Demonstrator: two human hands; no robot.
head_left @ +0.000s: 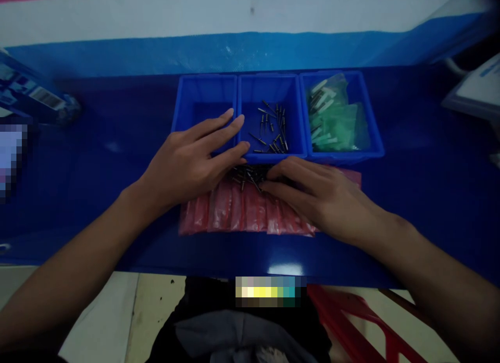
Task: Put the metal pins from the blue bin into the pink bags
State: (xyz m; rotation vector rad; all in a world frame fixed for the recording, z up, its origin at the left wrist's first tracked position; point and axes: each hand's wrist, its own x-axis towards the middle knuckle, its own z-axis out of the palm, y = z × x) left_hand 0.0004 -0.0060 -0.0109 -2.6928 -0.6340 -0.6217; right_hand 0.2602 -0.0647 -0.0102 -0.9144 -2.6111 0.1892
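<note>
My left hand (195,157) is over the front edge of the left and middle bins, its fingers stretched out and apart, the thumb hidden beneath. My right hand (316,191) reaches into a pile of dark blind rivets (250,176), fingers curled together on rivets at its right side. The pile lies on a row of pink plastic zip bags (224,209) in front of the bins. More loose blind rivets (275,126) are scattered in the middle blue bin (302,139). How many rivets my right fingers hold is hidden.
The right blue bin (373,126) holds green-tinted bags (338,123); the left blue bin (205,92) stands beside the middle one. A blue-and-white carton (33,92) sits at the far left of the blue table (128,108). A white object (476,87) is at the right; a red stool (359,316) is below.
</note>
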